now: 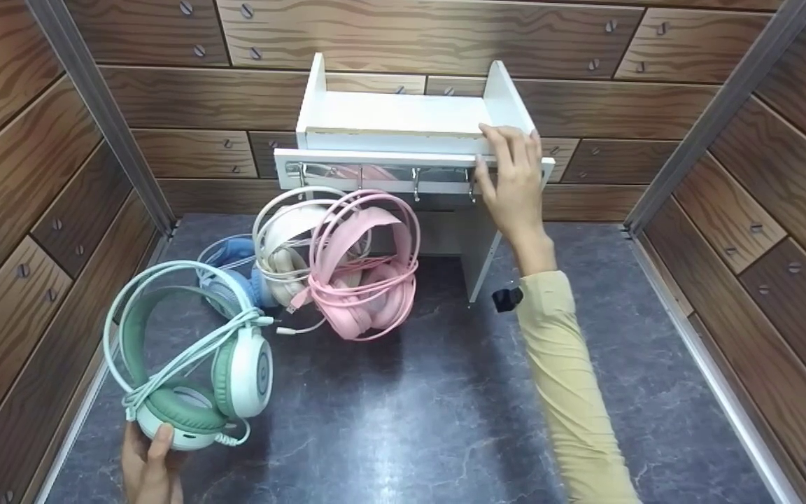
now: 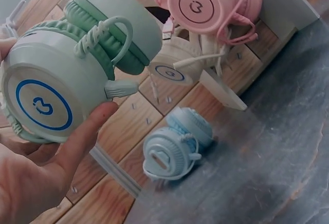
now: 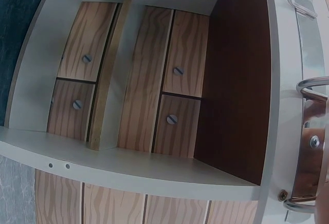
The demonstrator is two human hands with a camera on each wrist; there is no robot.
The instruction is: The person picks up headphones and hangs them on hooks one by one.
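My left hand [image 1: 147,465] grips mint-green headphones [image 1: 252,381] by the lower ear cup, thumb on its side. They are lifted at the front left, headband up, with the cable wound round them. My right hand [image 1: 515,183] holds the front right of a white shelf rack [image 1: 403,112], fingers over the upper edge and thumb by the hook rail [image 1: 445,187]. On that rail's left hooks hang cream headphones [image 1: 290,225] and pink headphones [image 1: 347,315]. Blue headphones [image 2: 169,154] lie on the floor behind them. The right wrist view shows the rack's inside, the hand mostly out of frame.
Bare metal hooks [image 1: 415,183] are on the rail's right half. A dark marbled floor [image 1: 389,434] spreads before the rack. Wood-patterned walls [image 1: 431,31] stand at the back and both sides, with metal strips [image 1: 99,105] along the corners.
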